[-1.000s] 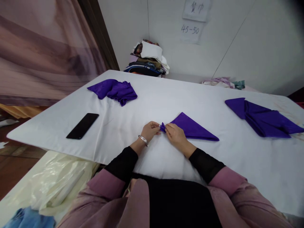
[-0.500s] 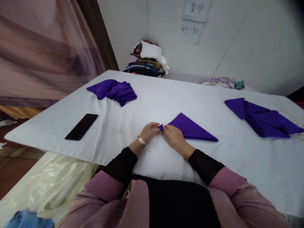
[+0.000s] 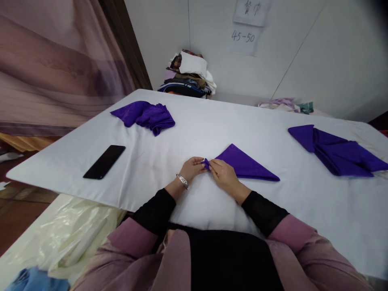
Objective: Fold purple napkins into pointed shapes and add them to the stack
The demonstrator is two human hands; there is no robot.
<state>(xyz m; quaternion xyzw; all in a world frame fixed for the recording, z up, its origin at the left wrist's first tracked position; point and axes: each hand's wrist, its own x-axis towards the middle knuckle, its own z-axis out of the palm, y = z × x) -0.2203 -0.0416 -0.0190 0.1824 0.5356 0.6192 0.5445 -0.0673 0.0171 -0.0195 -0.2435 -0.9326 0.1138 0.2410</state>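
One broad white-covered table [image 3: 212, 125] took up much of the view, and across it lay a folded purple cloth [image 3: 336, 152] at the right, a triangular purple cloth [image 3: 244, 162] in the middle of the near side, and a bunched purple cloth [image 3: 147, 115] toward the far left. Smaller than these, a black phone [image 3: 104, 161] rested flat at the left, well apart from every cloth. Close together, the right hand [image 3: 224, 173] and the left hand [image 3: 190, 169] both pinched the gathered left end of the triangular purple cloth, a silver bracelet [image 3: 182, 181] circling the left wrist [image 3: 175, 190].
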